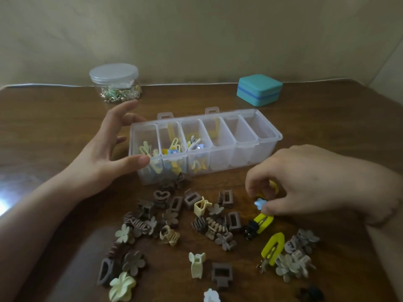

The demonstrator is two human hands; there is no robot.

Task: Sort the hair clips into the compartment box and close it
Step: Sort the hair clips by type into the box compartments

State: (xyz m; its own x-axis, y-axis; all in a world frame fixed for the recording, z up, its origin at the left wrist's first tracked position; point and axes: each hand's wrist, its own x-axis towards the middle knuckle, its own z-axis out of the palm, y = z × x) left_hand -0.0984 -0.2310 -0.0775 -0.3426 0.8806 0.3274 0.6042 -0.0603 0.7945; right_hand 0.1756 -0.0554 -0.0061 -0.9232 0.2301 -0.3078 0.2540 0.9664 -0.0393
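A clear compartment box lies open on the wooden table, its lid folded back behind it. Its three left compartments hold yellow, blue and white clips; the right ones look empty. My left hand is spread at the box's left end, thumb touching its front corner. My right hand is in front of the box, fingers curled, pinching a small clip with a blue star and a yellow clip. Several brown, beige and cream claw and flower clips lie scattered in front. Two yellow snap clips lie at the right.
A clear round jar with small gold and green items stands at the back left. A teal square case sits at the back right. A beige wall rises behind the table's far edge. A black clip lies at the bottom right.
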